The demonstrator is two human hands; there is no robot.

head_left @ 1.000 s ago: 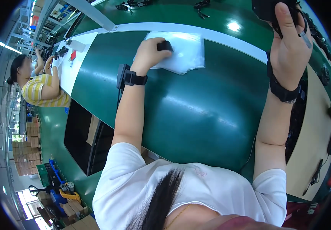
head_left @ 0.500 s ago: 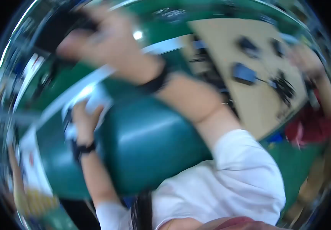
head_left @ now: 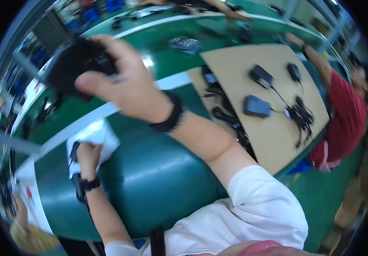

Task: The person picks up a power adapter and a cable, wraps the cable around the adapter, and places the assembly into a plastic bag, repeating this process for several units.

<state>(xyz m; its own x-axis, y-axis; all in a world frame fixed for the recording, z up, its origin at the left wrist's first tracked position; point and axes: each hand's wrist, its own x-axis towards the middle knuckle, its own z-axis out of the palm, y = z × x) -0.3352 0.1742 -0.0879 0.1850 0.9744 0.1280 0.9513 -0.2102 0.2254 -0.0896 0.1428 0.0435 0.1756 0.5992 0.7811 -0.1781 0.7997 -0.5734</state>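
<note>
My right hand (head_left: pixel 126 87) is raised at the upper left, its thumb and fingers gripping a bulky black object (head_left: pixel 71 70). What kind of object it is cannot be made out. Lower down, my left hand (head_left: pixel 89 157) rests on a shiny white plastic bag (head_left: pixel 103 134) on the green table (head_left: pixel 162 158). Its fingers are curled against a small black block (head_left: pixel 74 151), which looks like a power adapter. Beside my left wrist lies another black piece (head_left: pixel 80 187) with a cord. Both wrists wear black bands.
To the right, a cardboard sheet (head_left: pixel 231 55) holds black power adapters (head_left: pixel 257 106) and a bundled cable (head_left: pixel 301 115). More black cords (head_left: pixel 224 117) lie in a box beside it. A co-worker in red (head_left: pixel 348 115) reaches in at the right. A clear plastic bag (head_left: pixel 185 44) lies farther back.
My left hand's fingers have curled inward over the white bag. My right hand still holds the black object, slightly lower and farther right in view. The co-worker's arm now reaches toward the far table.
</note>
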